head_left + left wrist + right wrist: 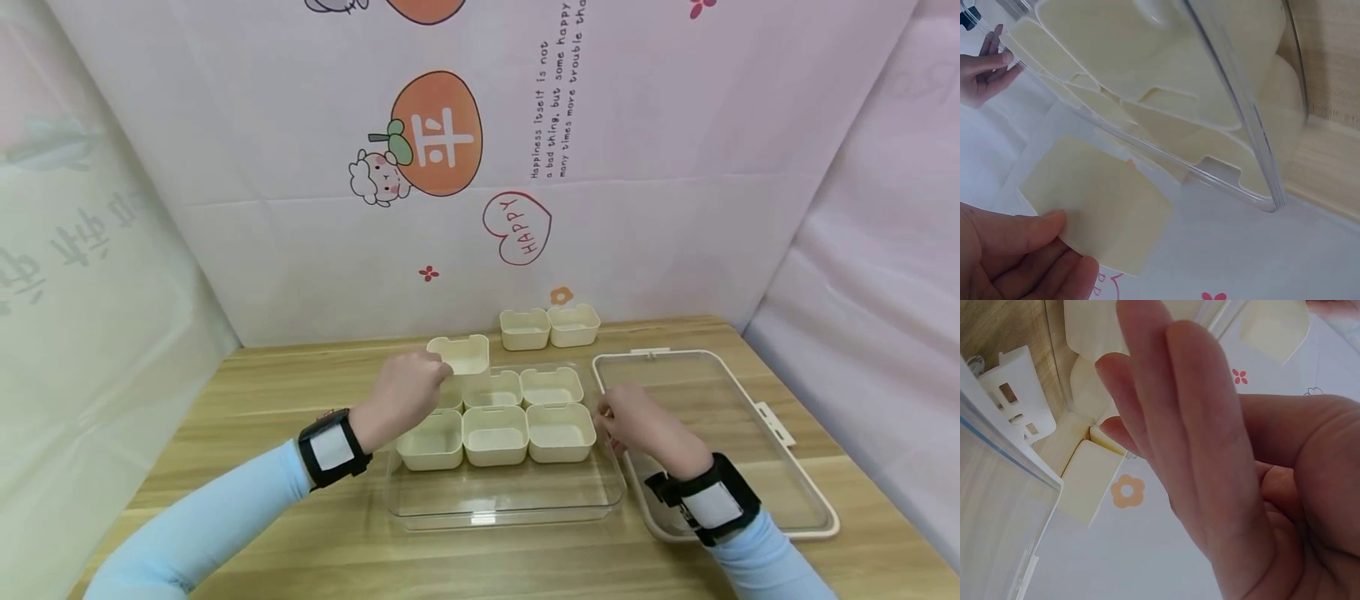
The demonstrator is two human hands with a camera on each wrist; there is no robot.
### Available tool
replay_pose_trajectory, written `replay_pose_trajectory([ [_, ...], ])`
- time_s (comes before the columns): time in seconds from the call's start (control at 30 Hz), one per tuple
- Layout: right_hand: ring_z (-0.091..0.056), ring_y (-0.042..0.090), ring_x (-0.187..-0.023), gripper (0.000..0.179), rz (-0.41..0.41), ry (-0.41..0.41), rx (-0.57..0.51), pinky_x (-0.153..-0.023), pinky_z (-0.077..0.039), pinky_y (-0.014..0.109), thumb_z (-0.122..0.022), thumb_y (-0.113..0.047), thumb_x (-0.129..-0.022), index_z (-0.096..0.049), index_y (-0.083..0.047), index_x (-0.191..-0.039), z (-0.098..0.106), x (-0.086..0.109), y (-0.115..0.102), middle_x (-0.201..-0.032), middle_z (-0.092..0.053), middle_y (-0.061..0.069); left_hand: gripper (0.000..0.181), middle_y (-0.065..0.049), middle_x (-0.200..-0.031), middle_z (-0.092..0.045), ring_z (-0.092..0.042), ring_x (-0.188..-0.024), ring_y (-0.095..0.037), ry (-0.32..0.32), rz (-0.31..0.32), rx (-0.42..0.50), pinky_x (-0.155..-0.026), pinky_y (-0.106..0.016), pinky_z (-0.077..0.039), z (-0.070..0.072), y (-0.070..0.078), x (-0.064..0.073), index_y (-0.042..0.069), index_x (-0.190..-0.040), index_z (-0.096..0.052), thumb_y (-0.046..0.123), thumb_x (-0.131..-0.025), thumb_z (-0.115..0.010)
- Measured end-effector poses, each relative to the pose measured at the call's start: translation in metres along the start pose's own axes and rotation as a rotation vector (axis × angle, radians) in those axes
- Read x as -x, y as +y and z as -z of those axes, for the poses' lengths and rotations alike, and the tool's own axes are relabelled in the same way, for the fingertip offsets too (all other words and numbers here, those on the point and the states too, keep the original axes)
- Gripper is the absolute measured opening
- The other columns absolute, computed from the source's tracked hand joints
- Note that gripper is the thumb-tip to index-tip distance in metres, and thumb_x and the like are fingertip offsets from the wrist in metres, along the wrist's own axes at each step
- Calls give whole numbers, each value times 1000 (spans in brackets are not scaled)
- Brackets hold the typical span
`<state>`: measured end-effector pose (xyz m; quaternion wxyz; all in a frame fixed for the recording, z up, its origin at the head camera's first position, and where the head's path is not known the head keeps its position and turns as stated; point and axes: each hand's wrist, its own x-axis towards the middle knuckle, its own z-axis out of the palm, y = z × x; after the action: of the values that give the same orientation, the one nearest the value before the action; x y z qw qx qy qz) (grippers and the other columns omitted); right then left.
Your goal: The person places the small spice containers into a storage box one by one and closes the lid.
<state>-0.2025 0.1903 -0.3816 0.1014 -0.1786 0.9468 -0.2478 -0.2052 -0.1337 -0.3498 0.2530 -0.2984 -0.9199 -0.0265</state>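
My left hand (pixel 401 396) pinches a small cream box (pixel 467 357) by its side, thumb against fingers. The box is raised above the back left of a clear plastic bin (pixel 502 508); in the left wrist view this box (pixel 1100 203) hangs apart from the bin wall. Inside the bin stand two rows of matching boxes, including a front middle box (pixel 495 446). My right hand (pixel 645 425) is at the bin's right wall. In the right wrist view its fingers (pixel 1204 412) are mostly straight; whether the thumb presses the wall is hidden.
Two more cream boxes (pixel 550 328) stand side by side behind the bin. A clear lid with a white rim (pixel 738 387) and a side latch (pixel 775 423) lies to the right, beneath my right forearm. A printed cloth (pixel 337 275) hangs behind the wooden table (pixel 285 400).
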Motion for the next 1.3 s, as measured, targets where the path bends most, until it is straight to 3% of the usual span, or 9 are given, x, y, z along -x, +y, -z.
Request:
replay_pose_trajectory([
  [0.5, -62, 11, -48, 12, -6, 0, -7, -46, -51, 22, -57, 1, -88, -67, 7, -85, 0, 0, 0, -72, -67, 15, 42, 8, -58, -13, -10, -55, -6, 84, -46, -10, -47, -19, -6, 14, 14, 30, 19, -50, -28, -16, -65, -47],
  [0.77, -62, 11, -48, 13, 1, -1, -17, -46, -50, 22, -57, 1, -88, -67, 7, -84, 0, 0, 0, -71, -67, 16, 35, 10, -52, -26, -16, -51, -4, 55, -20, -26, -44, -17, -7, 20, 20, 45, 18, -51, -52, -13, -67, -53],
  [0.9, -62, 12, -47, 13, 4, 4, -21, -46, -50, 22, -57, 1, -88, -67, 6, -83, 0, 0, 0, -70, -67, 15, 35, 10, -53, -20, -12, -52, -4, 68, -35, -2, -45, -16, -6, 23, 23, 52, 18, -52, -54, -13, -68, -53],
  [1.13, -62, 11, -47, 13, 0, -2, -23, -46, -51, 22, -56, 1, -88, -67, 6, -82, 0, -1, 2, -70, -67, 14, 32, 11, -50, -33, -20, -49, -1, 65, -37, 15, -41, -13, -12, 28, 27, 63, 17, -52, -55, -12, -64, -54],
  [1.3, -62, 11, -47, 14, 14, -2, -36, -45, -51, 22, -56, 2, -88, -66, 7, -81, -1, -2, 2, -69, -66, 14, 31, 11, -50, -29, -17, -51, -1, 50, -55, 40, -44, -13, -8, 31, 30, 70, 16, -52, -54, -13, -62, -55],
])
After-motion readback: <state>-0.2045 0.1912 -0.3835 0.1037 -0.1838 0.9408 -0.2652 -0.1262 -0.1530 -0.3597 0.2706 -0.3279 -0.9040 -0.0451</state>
